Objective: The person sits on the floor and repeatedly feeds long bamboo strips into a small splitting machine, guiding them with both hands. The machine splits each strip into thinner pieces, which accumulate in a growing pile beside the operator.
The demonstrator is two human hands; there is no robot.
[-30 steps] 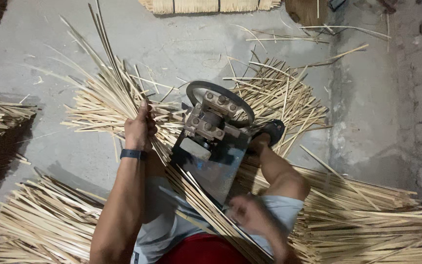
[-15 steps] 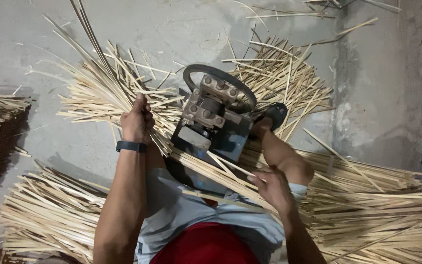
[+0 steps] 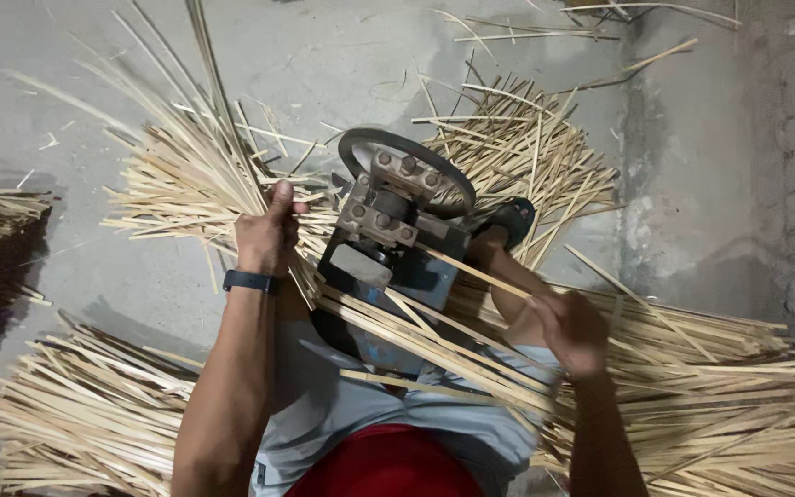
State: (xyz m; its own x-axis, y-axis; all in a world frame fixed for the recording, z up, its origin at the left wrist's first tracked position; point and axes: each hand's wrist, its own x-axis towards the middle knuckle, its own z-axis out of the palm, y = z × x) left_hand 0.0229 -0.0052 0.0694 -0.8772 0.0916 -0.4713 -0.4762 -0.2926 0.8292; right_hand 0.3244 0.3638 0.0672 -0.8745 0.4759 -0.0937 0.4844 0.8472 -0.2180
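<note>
A small metal splitting machine (image 3: 388, 253) with a round wheel on top stands on the concrete floor between my legs. My left hand (image 3: 267, 235), a dark band on its wrist, grips a bundle of thin bamboo strips (image 3: 200, 175) fanning out to the left of the machine. My right hand (image 3: 570, 329) holds one long bamboo strip (image 3: 471, 271) whose far end reaches into the machine. More strips (image 3: 434, 354) lie slanted across my lap.
Piles of cut strips surround me: lower left (image 3: 75, 423), right (image 3: 720, 396) and behind the machine (image 3: 517, 156). A dark sandal on my foot (image 3: 512, 221) rests beside the machine. A raised concrete edge (image 3: 784, 184) runs along the right.
My right hand rose from low near my lap to the right and took a single strip, pointing it into the machine. My left hand stayed on its bundle.
</note>
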